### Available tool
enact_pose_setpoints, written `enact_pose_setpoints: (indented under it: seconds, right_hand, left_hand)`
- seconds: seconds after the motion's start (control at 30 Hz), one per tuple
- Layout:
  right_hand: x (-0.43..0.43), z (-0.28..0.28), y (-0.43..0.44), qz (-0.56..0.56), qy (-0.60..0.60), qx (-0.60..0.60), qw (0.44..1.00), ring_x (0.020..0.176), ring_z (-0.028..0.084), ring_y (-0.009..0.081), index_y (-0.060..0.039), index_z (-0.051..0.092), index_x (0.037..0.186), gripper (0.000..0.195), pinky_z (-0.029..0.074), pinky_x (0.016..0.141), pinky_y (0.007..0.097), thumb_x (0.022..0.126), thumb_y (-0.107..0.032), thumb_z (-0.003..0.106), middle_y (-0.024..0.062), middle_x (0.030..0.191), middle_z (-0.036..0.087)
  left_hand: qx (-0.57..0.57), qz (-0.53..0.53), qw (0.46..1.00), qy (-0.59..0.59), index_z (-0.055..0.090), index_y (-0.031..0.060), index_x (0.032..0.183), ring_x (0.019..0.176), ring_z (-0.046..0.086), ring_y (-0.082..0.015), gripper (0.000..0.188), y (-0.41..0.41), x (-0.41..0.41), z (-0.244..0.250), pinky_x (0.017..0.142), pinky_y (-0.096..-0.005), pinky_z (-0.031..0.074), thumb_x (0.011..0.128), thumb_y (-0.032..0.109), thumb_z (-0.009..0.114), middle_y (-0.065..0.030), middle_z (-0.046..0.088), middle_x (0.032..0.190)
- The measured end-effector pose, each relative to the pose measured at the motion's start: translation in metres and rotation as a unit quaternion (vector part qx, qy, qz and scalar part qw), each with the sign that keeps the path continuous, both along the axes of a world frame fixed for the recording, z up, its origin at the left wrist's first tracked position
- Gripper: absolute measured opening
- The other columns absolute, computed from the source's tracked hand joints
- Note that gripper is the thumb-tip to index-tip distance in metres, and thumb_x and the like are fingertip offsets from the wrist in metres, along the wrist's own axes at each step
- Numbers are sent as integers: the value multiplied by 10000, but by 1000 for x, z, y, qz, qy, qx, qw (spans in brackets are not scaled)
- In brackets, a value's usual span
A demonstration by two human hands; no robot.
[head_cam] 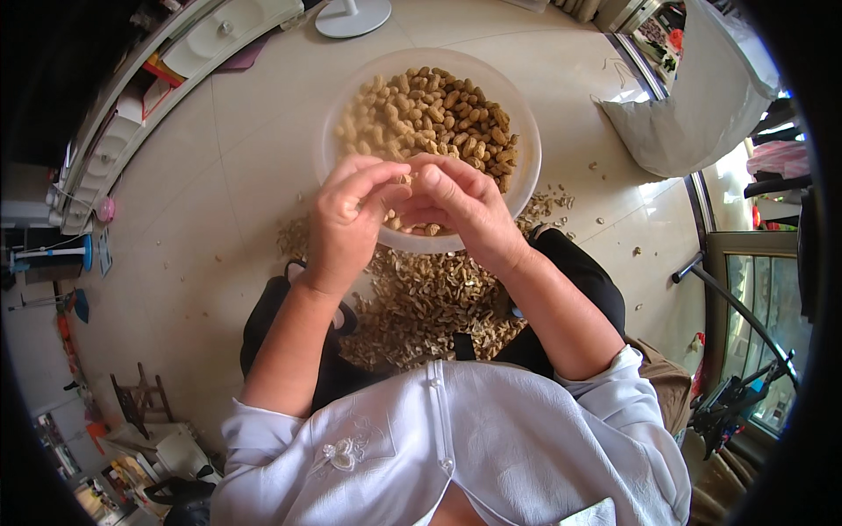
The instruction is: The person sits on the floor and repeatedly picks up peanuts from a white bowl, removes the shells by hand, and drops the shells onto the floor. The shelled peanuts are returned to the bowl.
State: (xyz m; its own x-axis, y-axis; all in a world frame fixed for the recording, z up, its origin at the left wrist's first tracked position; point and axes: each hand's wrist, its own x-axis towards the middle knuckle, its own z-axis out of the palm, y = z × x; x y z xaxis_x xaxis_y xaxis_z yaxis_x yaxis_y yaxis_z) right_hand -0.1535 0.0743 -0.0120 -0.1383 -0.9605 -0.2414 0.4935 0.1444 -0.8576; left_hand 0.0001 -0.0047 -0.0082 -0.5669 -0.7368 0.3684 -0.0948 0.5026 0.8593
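Note:
My left hand (352, 220) and my right hand (464, 204) meet over the near side of a translucent plastic basin (526, 158). Between their fingertips is a small piece of peanut shell (405, 179); my left thumb and forefinger pinch it, while the fingers of my right hand curl close beside it. Unshelled peanuts (434, 112) fill much of the basin. A few more pale peanuts show below my hands, partly hidden by them. Broken peanut shells (434, 302) lie heaped on the floor between my legs, under the basin's near edge.
Scattered shell bits (546, 207) lie on the tiled floor (263, 131). A white drawer cabinet (210, 39) runs along the upper left, near a round white stand base (353, 18). A large pale sack (684, 118) stands at the upper right. A small wooden stool (141, 398) is at lower left.

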Motion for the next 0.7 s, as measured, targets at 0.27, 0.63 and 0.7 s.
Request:
enact_pose_setpoints:
  seconds: [0.27, 0.63, 0.7]
  right_hand:
    - [0, -7, -1, 21, -127, 27, 991, 815, 689, 181, 31, 624, 1161, 370, 571, 780, 280, 947, -269, 654, 107, 980, 687]
    - [-21, -22, -14, -147, 615, -222, 742, 832, 710, 231, -44, 721, 1020, 251, 574, 717, 325, 778, -84, 772, 128, 974, 721]
    - [-21, -14, -14, -174, 560, -190, 788, 845, 711, 225, -37, 717, 1029, 249, 576, 732, 327, 790, -86, 768, 128, 979, 721]
  left_hand:
    - [111, -48, 992, 17, 705, 11, 1031, 841, 622, -122, 162, -8, 1, -2, 775, -255, 507, 898, 102, 692, -31, 673, 951]
    - [300, 80, 948, 73, 663, 3, 1119, 860, 602, -89, 225, -20, 3, -14, 761, -228, 504, 917, 99, 681, -31, 667, 989]
    - [280, 69, 956, 58, 668, 2, 1109, 820, 602, -82, 210, -21, 6, -13, 743, -225, 503, 912, 73, 674, -26, 669, 962]
